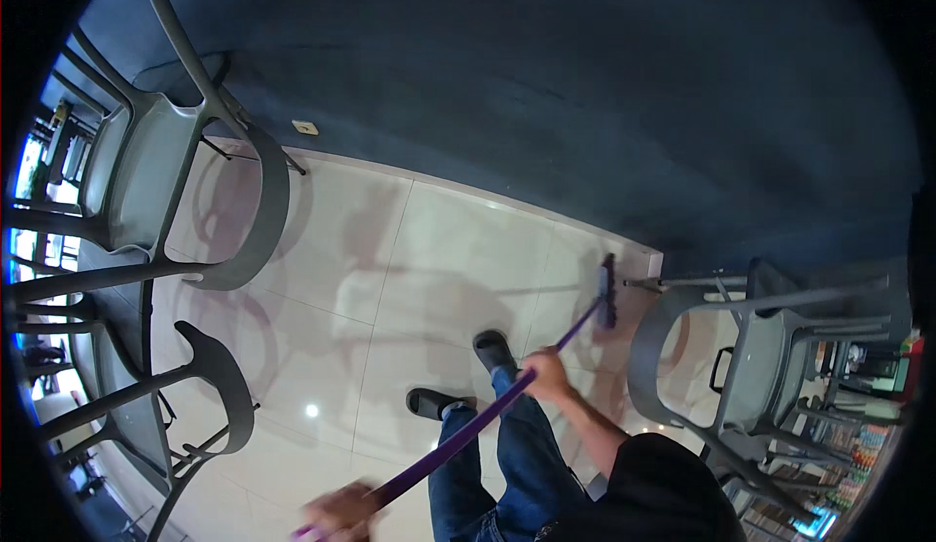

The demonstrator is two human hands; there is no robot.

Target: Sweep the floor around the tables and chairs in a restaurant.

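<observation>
A broom with a long purple handle (458, 437) slants across the view from lower left to upper right. My left hand (343, 513), slightly blurred, is closed around the handle near its top end. Farther down the same handle, my right hand (548, 374) wraps around it. The dark, bristled broom head (607, 291) is at the floor near the foot of the wall, just left of a chair's legs.
Grey chairs with curved arms (156, 167) stand at the left beside a dark table (109, 293). Another grey chair (756, 371) is at the right. A dark wall (546, 94) with a pale socket (305, 128) runs behind the light tiled floor (458, 240). My feet wear black sandals (426, 404).
</observation>
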